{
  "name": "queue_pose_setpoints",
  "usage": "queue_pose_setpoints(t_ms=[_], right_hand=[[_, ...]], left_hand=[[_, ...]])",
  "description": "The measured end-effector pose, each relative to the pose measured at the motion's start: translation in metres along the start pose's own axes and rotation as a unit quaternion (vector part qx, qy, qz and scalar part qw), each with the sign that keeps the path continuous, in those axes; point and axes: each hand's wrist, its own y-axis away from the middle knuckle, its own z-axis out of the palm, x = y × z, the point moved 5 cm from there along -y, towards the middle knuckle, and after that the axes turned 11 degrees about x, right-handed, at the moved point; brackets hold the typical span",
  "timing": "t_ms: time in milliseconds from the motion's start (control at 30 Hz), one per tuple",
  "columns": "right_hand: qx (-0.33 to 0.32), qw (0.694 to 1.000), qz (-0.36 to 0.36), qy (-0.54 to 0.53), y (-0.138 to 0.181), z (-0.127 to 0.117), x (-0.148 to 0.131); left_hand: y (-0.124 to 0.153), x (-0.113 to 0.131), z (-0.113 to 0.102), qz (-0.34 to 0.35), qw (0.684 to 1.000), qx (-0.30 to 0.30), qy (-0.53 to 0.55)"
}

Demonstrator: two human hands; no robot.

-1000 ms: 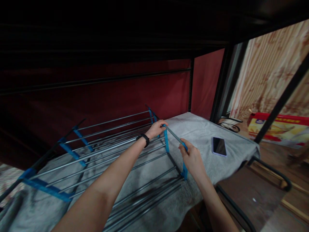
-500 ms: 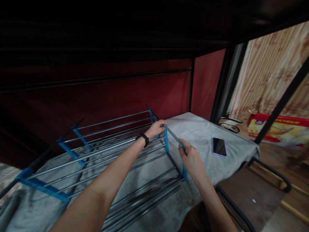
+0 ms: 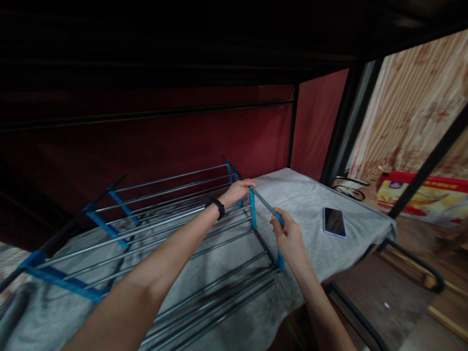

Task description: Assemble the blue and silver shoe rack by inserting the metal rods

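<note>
A rack of metal tubes with blue plastic connectors lies across a grey blanket. My left hand, a black band on its wrist, grips the rack at its right side, by the blue joint at the far end of a short grey tube. Closed around the blue connector at that tube's near end is my right hand. Fingers partly hide both joints. Several loose tubes rest on the blanket in front of the rack.
A phone lies on the blanket to the right. Black bed-frame posts and a dark low overhang surround the space. Beyond are a cable, a red and yellow box and a patterned curtain.
Both hands keep their places on the short tube. My right fingers have shifted slightly around the blue connector. The camera view has moved a little.
</note>
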Motion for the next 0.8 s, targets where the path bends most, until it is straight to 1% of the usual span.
queue_pose_setpoints(t_ms=[167,267,367,433,500,567,633,700,800], right_hand=[[0.003,1.000,0.021,-0.014,0.001,0.003,-0.001],[-0.003,0.998,0.045,-0.045,-0.001,0.001,-0.002],[-0.003,0.989,0.086,-0.123,-0.003,-0.002,0.004],[0.025,0.975,0.132,-0.178,-0.001,-0.002,0.016],[0.048,0.961,0.178,-0.205,0.003,0.003,0.033],[0.043,0.953,0.212,-0.211,0.008,0.012,0.050],[0.025,0.945,0.235,-0.224,0.013,0.022,0.063],[0.008,0.936,0.253,-0.244,0.017,0.029,0.071],[-0.003,0.925,0.284,-0.252,0.019,0.032,0.077]], left_hand=[[0.002,0.003,0.001,-0.019,1.000,0.011,0.006],[0.004,0.006,-0.002,-0.039,0.999,0.030,0.003],[0.003,0.003,-0.008,-0.072,0.994,0.081,0.001],[0.001,-0.003,-0.013,-0.108,0.985,0.134,-0.002],[-0.001,-0.010,-0.015,-0.158,0.973,0.168,-0.002],[-0.003,-0.017,-0.011,-0.211,0.964,0.164,0.008],[-0.005,-0.020,-0.004,-0.253,0.957,0.139,0.029],[-0.007,-0.021,0.003,-0.280,0.951,0.123,0.050],[-0.009,-0.024,0.010,-0.313,0.940,0.120,0.068]])
